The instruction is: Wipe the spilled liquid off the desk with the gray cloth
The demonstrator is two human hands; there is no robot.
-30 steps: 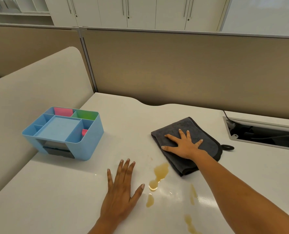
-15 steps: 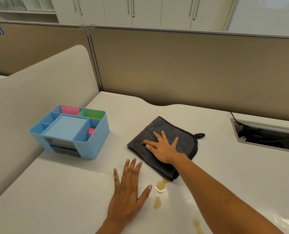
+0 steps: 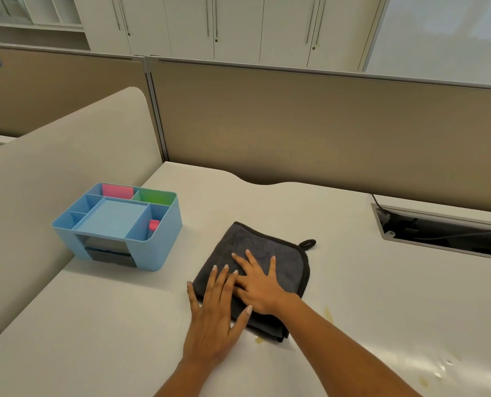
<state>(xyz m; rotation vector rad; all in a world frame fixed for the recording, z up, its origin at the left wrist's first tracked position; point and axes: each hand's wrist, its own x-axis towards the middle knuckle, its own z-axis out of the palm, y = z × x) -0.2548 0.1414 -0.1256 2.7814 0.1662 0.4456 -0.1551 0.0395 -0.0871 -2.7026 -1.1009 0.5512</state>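
Note:
The folded gray cloth (image 3: 267,242) lies flat on the white desk (image 3: 109,325), its hanging loop at the far right corner. My right hand (image 3: 260,285) presses flat on its middle with fingers spread. Beside it, my left hand (image 3: 214,313) rests palm down on the desk, its fingertips over the cloth's near left edge and touching my right hand. A small amber spot of the spilled liquid (image 3: 258,340) shows at the cloth's near edge. A faint amber streak (image 3: 329,313) lies to the cloth's right. Wet droplets (image 3: 425,382) glisten at the bottom right.
A blue desk organizer (image 3: 115,224) with pink and green items stands to the left of the cloth. An open cable slot (image 3: 445,230) is sunk into the desk at the back right. Tan partition panels (image 3: 324,124) close off the back and left.
My right hand has slid the cloth leftward and toward me, over the amber puddle, which is now mostly covered or gone. The cloth now reaches my left hand's fingertips.

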